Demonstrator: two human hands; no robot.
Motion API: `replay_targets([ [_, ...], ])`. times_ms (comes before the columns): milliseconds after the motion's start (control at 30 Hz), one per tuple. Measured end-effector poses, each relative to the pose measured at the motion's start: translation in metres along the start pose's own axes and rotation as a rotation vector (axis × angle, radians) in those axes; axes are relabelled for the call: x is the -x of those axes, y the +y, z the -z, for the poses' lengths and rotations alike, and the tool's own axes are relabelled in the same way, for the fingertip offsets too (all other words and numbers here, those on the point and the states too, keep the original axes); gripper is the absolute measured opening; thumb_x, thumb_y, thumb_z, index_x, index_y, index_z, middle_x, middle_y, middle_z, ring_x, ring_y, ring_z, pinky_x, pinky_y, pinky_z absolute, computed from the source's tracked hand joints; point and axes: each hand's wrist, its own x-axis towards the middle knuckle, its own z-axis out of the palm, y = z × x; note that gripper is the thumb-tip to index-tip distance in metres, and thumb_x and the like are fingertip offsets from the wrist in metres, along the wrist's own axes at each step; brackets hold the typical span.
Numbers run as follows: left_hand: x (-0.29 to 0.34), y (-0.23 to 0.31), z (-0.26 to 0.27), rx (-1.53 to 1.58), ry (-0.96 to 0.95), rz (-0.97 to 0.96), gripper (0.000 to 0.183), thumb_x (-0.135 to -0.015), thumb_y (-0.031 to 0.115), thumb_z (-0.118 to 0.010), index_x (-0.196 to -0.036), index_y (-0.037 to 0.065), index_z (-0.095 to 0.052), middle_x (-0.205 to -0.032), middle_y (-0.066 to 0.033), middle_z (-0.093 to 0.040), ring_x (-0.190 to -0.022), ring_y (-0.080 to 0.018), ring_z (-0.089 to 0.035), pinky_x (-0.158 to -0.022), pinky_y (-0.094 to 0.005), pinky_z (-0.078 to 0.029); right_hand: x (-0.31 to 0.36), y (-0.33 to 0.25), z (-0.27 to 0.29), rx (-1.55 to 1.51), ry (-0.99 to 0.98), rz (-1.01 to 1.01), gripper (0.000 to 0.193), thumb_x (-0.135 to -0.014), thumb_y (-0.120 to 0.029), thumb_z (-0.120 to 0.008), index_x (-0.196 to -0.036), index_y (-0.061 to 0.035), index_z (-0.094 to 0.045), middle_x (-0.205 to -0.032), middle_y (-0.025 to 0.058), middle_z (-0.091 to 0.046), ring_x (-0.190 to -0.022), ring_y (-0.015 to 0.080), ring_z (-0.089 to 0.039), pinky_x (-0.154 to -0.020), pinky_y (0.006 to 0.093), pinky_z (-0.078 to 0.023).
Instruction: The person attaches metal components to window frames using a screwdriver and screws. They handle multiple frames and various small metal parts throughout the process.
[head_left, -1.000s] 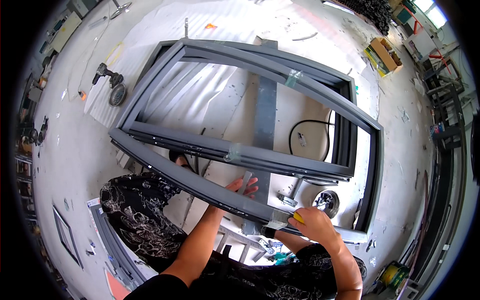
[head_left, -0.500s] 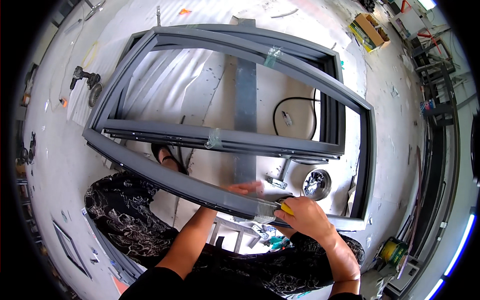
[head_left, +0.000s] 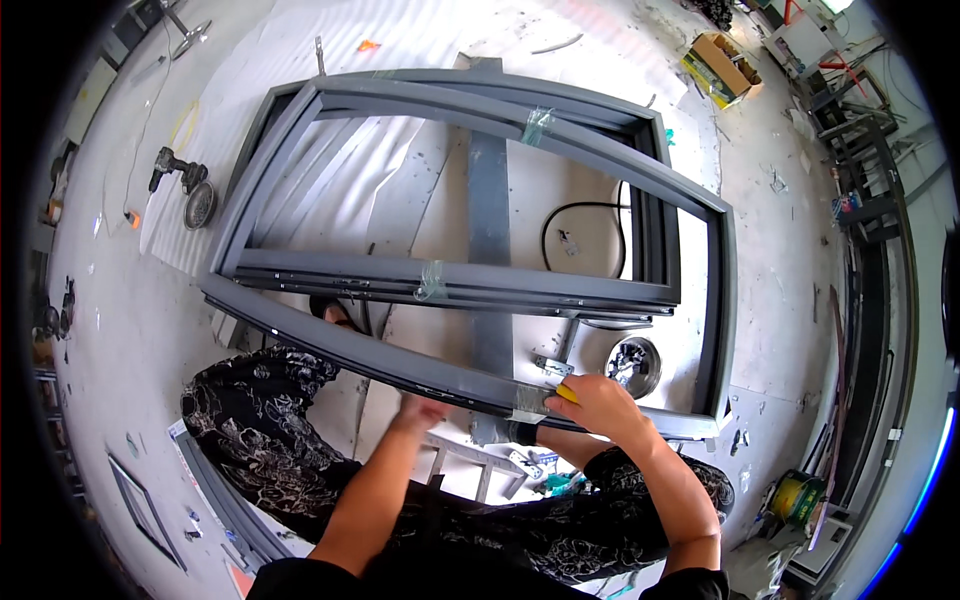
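Note:
A large grey metal window frame (head_left: 350, 345), with its near rail tilted, lies across a second grey frame (head_left: 560, 280). My right hand (head_left: 600, 408) is closed around a small yellow-handled tool (head_left: 567, 393) above the near rail. The tool's kind and tip are hidden. Beside that hand, clear tape (head_left: 530, 402) wraps the rail. My left hand (head_left: 425, 410) is at the outer lower edge of the same rail, left of the tape. Its fingers are blurred and partly covered by the rail.
A metal bowl of small dark parts (head_left: 650, 375) stands inside the frame's right part. Behind it a black cable (head_left: 585, 205) loops on the floor. A cordless drill (head_left: 178, 170) lies at the far left, and an open cardboard box (head_left: 722, 70) sits far right.
My left hand has drawn back from the rail's inner side to its outer lower edge. My right hand, still holding the yellow-handled tool, appears slightly farther away. The whole view has shifted a little.

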Motion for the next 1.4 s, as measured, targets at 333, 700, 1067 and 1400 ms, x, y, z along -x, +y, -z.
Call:
replay_targets([
  [333,0.104,0.077,-0.075,-0.249,0.662,-0.251,0.02,-0.085,0.03,-0.058,-0.087,0.009,-0.057,-0.077,-0.0018,-0.06,-0.068,-0.0173,-0.058,-0.06,-0.0337,-0.046,-0.001,0.025,-0.004,0.079,-0.104,-0.131,0.045,-0.083,-0.049,-0.063,-0.087,-0.0044,-0.064,-0.082,0.0202,-0.065,-0.08,0.0403,-0.062,-0.07,0.0472,-0.049],
  [700,0.169,0.356,-0.162,-1.147,0.592,-1.048,0.022,-0.083,0.027,-0.058,-0.092,0.007,-0.06,-0.088,-0.0034,-0.062,-0.082,-0.0142,-0.058,-0.072,-0.029,-0.043,-0.032,0.059,-0.076,0.069,-0.245,-0.126,0.051,-0.08,-0.051,-0.063,-0.091,-0.0011,-0.065,-0.087,0.0236,-0.065,-0.084,0.0435,-0.061,-0.075,0.0476,-0.049],
  [1067,0.063,0.626,0.012,-1.382,0.945,-0.833,0.069,-0.088,0.061,-0.05,-0.124,0.003,-0.056,-0.124,-0.0096,-0.058,-0.111,-0.0224,-0.054,-0.093,-0.0342,-0.041,-0.059,0.055,-0.081,0.027,-0.369,-0.102,0.045,-0.083,-0.05,-0.06,-0.1,-0.008,-0.064,-0.096,0.0166,-0.066,-0.094,0.0363,-0.062,-0.081,0.0457,-0.048],
  [1400,-0.025,0.6,0.03,-1.233,0.614,-0.591,0.094,-0.084,0.075,-0.042,-0.136,-0.003,-0.044,-0.133,-0.011,-0.052,-0.121,-0.023,-0.049,-0.103,-0.0304,-0.034,-0.03,0.069,-0.093,0.036,-0.33,-0.266,0.043,-0.083,-0.049,-0.063,-0.095,-0.0075,-0.063,-0.089,0.0139,-0.066,-0.089,0.0338,-0.064,-0.079,0.044,-0.05],
])
